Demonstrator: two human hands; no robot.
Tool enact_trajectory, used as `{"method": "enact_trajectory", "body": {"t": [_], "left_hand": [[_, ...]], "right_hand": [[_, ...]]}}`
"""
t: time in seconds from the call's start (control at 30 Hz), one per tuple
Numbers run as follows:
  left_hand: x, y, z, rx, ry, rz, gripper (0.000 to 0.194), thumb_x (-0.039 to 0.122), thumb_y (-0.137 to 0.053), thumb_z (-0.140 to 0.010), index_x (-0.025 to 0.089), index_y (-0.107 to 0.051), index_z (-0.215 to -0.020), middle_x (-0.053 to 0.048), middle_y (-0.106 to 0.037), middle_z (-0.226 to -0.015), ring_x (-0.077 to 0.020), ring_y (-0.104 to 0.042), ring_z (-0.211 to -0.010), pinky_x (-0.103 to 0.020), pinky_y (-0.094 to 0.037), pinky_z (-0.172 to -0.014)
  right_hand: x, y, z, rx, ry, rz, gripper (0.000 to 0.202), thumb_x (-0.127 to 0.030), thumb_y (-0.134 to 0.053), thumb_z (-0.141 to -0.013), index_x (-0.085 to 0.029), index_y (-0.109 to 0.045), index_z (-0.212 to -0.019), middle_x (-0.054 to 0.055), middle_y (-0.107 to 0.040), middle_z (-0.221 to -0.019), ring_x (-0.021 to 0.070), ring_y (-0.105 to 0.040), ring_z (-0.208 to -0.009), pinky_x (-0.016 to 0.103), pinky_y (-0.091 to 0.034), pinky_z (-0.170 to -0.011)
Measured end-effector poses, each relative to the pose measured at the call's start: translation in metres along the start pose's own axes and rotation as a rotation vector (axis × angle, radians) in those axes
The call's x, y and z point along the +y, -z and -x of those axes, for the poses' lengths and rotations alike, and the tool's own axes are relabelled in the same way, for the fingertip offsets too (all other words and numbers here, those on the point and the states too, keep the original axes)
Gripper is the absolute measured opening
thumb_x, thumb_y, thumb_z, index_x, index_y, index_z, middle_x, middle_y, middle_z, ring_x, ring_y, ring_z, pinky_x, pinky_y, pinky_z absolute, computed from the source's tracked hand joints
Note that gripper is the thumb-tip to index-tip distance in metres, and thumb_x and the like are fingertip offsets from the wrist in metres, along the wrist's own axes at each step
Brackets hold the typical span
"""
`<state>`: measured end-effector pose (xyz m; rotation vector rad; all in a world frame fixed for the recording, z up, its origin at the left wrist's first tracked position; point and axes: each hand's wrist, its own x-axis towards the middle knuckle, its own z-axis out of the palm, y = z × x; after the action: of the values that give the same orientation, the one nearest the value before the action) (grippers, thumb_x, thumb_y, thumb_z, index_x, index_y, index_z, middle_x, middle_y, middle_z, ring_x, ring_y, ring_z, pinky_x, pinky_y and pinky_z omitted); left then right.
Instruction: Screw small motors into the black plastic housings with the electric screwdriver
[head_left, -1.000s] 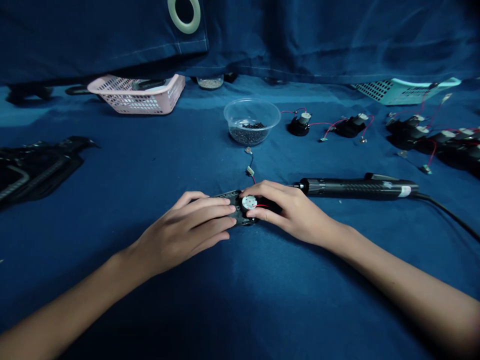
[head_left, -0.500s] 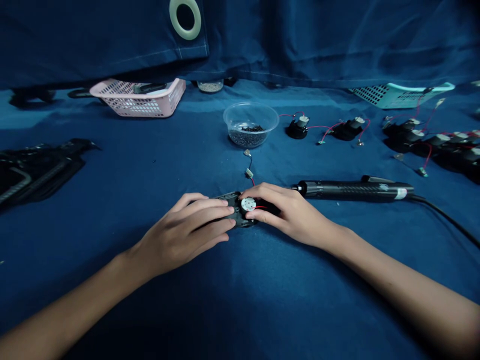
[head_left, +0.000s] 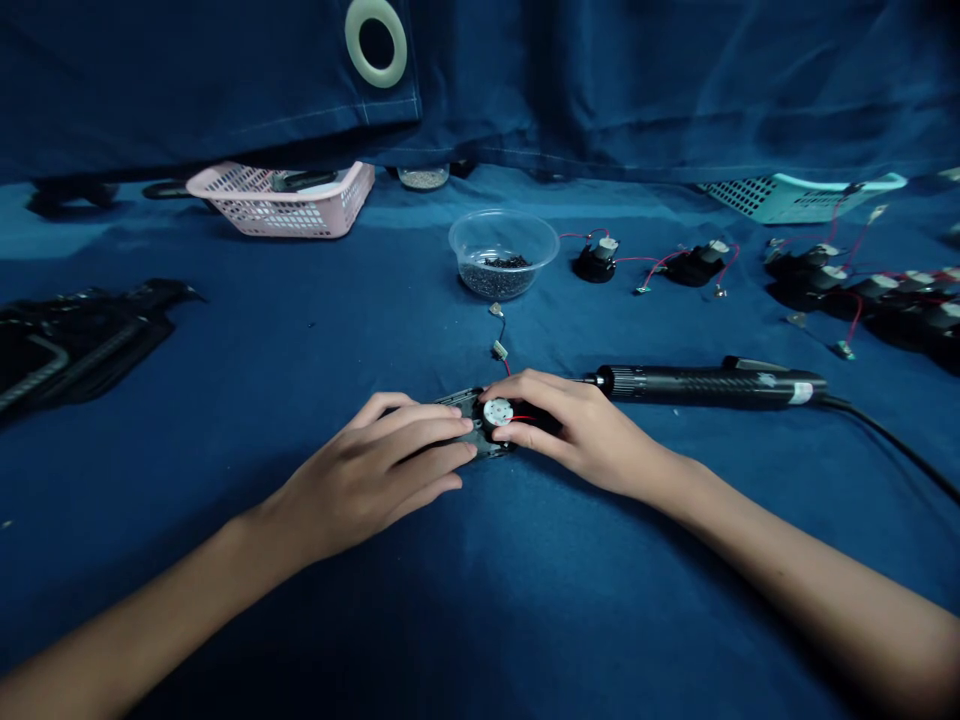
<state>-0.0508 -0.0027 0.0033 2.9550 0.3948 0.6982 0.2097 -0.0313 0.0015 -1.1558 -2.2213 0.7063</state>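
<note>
A flat black plastic housing [head_left: 491, 446] lies on the blue cloth in front of me, partly covered by my fingers. My left hand [head_left: 375, 465] holds its left part, fingers stretched across the top and thumb on the near side. On the housing's right part stands a small round motor [head_left: 498, 411] with a white end cap and a red wire. My right hand [head_left: 574, 425] pinches this motor between thumb and forefinger. Beyond the hand, the wire leads to a small connector board [head_left: 500, 350].
Behind the hands stands a clear bowl [head_left: 504, 225] of small black screws. An electric screwdriver [head_left: 712, 386] lies to the right. Several wired motors [head_left: 697, 262] sit at the back right. Black parts [head_left: 90, 335] lie left; pink [head_left: 300, 215] and green baskets [head_left: 802, 200] stand behind.
Both hands stay on the housing and motor with almost no movement. The whole view has shifted slightly downward.
</note>
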Motion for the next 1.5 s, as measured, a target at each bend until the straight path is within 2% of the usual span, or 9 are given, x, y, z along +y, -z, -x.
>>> {"method": "enact_trajectory", "body": {"t": [0.27,0.5,0.83,1.03,1.2,1.5], "left_hand": [[-0.0036,-0.0037,0.0009,0.019,-0.043,-0.066,0.031,0.016,-0.059,-0.094,0.018,-0.056,-0.125,-0.005,-0.066,-0.122,-0.0180,-0.057,-0.120,-0.039,-0.047,-0.100],[-0.0043,-0.0063,0.0026,0.063,-0.082,-0.109,0.030,0.017,-0.062,-0.092,0.016,-0.058,-0.122,-0.005,-0.067,-0.118,-0.0189,-0.059,-0.118,-0.040,-0.048,-0.098],[-0.0041,-0.0034,0.0037,0.079,-0.081,-0.125,0.032,0.016,-0.064,-0.090,0.015,-0.058,-0.122,-0.005,-0.067,-0.118,-0.0186,-0.060,-0.117,-0.039,-0.048,-0.098],[-0.0015,0.0009,0.0030,0.130,-0.093,-0.188,0.031,0.018,-0.067,-0.088,0.016,-0.061,-0.118,-0.005,-0.068,-0.118,-0.0191,-0.060,-0.117,-0.039,-0.048,-0.099],[0.0008,-0.0016,0.0008,0.068,-0.082,-0.186,0.025,0.019,-0.060,-0.093,0.016,-0.061,-0.118,-0.005,-0.067,-0.118,-0.0192,-0.059,-0.116,-0.040,-0.048,-0.097],[-0.0006,-0.0057,0.0023,0.028,-0.028,-0.095,0.029,0.018,-0.061,-0.092,0.017,-0.059,-0.121,-0.005,-0.066,-0.120,-0.0189,-0.058,-0.119,-0.039,-0.046,-0.099]], "right_hand": [[0.0005,-0.0008,0.0000,-0.005,-0.003,0.010,0.028,-0.038,-0.056,-0.095,-0.021,-0.056,-0.118,0.001,-0.061,-0.110,0.0119,-0.058,-0.100,0.024,-0.044,-0.089],[0.0012,-0.0001,0.0006,-0.002,-0.002,0.015,0.028,-0.039,-0.055,-0.095,-0.022,-0.056,-0.118,0.003,-0.063,-0.107,0.0141,-0.059,-0.097,0.026,-0.045,-0.085],[-0.0011,0.0008,0.0000,-0.018,-0.003,0.019,0.030,-0.039,-0.054,-0.096,-0.022,-0.056,-0.120,0.002,-0.063,-0.108,0.0132,-0.060,-0.097,0.025,-0.045,-0.085],[-0.0009,0.0011,0.0005,-0.017,-0.006,0.010,0.030,-0.039,-0.054,-0.096,-0.022,-0.056,-0.120,0.002,-0.063,-0.113,0.0142,-0.060,-0.101,0.026,-0.045,-0.088],[-0.0016,0.0010,0.0004,-0.026,-0.018,0.003,0.030,-0.039,-0.054,-0.096,-0.023,-0.056,-0.121,0.002,-0.064,-0.111,0.0133,-0.061,-0.101,0.025,-0.046,-0.088],[-0.0021,0.0018,0.0000,-0.030,-0.030,0.002,0.032,-0.040,-0.055,-0.095,-0.023,-0.056,-0.122,0.003,-0.065,-0.113,0.0163,-0.062,-0.102,0.028,-0.047,-0.088]]}}
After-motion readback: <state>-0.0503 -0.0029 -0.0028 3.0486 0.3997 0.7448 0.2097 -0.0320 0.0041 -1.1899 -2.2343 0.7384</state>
